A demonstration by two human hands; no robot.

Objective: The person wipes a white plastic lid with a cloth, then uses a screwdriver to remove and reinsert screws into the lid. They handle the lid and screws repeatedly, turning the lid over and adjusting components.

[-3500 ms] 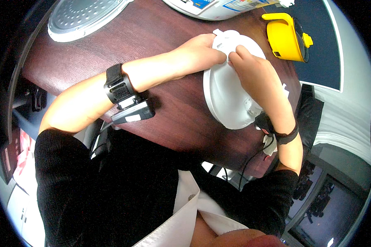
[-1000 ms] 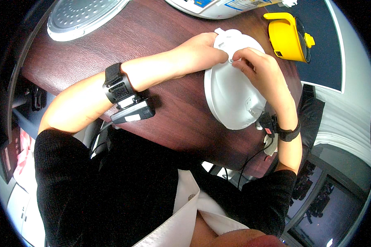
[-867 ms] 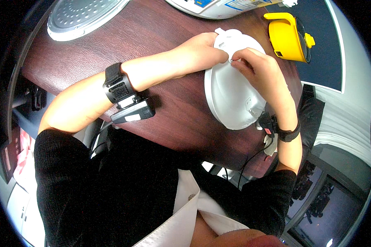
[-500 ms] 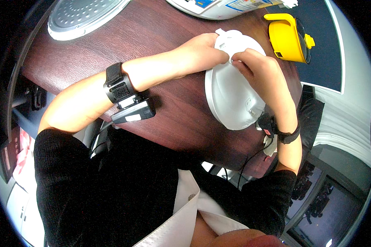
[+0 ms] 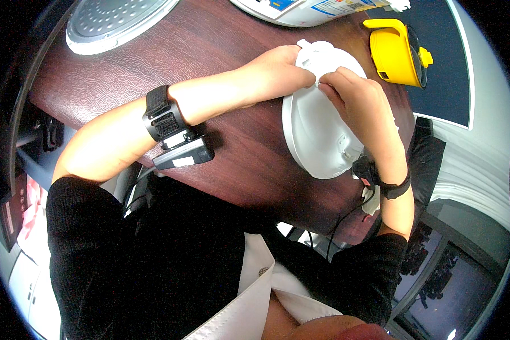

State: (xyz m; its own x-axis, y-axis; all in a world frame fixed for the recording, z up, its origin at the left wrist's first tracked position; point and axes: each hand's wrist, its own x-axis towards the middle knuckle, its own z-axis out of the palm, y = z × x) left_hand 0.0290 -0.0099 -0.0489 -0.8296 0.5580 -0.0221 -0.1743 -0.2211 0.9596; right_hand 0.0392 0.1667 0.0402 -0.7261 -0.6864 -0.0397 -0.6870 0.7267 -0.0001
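Note:
A white oval plastic cover [image 5: 311, 133] with a hollow inner face lies tilted on the table's right part. My left hand [image 5: 280, 71] is closed on its far left edge, with the thumb pressed inside near a small tab. Against the cover's inner face, close to the left thumb, my right hand [image 5: 360, 105] is closed in a pinch. What lies between those right fingertips is too small or hidden to name. A moulded fitting [image 5: 347, 148] shows inside the cover's near end, partly behind my right wrist.
On the brown table [image 5: 232, 164], a round grey dimpled plate [image 5: 122, 22] lies far left. A white appliance [image 5: 317, 12] with labels stands at the back. A yellow pot [image 5: 391, 54] with a dark lid is at the far right. A black cable [image 5: 340, 221] hangs by the near edge.
My right hand has turned slightly, its wrist shifting a little left, with the fingertips still at the same spot. My left hand and the cover have barely moved.

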